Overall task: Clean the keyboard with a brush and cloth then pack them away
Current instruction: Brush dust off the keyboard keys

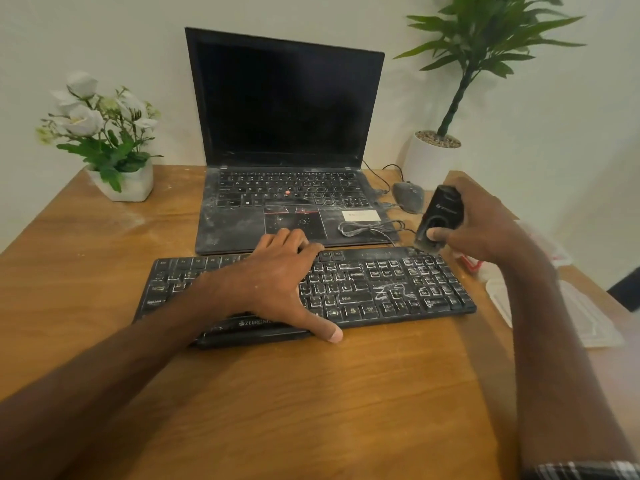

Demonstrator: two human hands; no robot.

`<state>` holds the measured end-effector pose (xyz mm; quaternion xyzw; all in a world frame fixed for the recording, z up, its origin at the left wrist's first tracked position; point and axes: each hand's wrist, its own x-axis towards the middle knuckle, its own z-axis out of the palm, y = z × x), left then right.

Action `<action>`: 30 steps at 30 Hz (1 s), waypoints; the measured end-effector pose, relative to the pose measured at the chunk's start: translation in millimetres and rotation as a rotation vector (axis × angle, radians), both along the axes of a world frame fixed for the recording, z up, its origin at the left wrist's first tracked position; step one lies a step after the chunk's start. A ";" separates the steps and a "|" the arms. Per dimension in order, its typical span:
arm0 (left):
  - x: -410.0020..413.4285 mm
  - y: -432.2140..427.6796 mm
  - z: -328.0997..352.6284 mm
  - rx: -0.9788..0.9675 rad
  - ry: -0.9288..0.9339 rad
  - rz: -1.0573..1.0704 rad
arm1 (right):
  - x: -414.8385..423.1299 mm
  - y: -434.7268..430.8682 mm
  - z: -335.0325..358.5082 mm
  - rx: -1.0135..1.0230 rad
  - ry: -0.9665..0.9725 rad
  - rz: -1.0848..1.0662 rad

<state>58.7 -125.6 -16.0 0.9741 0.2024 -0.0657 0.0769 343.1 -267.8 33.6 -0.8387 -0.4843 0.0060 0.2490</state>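
The keyboard (381, 289) lies flat on the desk (311, 393), dusted white. It looks light, stiff and apt to slide, so it is best steadied from above. The left hand (277, 271) lies spread across its middle, fingers extended and pressing down. The right hand (485, 223) grips the small black brush (441, 213) upright, bristles down at the keyboard's far right corner.
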 end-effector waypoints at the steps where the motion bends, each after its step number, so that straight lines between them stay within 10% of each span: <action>1: 0.0 0.2 0.0 -0.002 -0.002 0.001 | 0.9 -0.2 -0.2 -0.024 0.004 -0.003; 30: 0.8 4.2 -4.9 0.010 -0.007 -0.010 | -7.1 -1.2 -5.8 0.015 -0.023 -0.139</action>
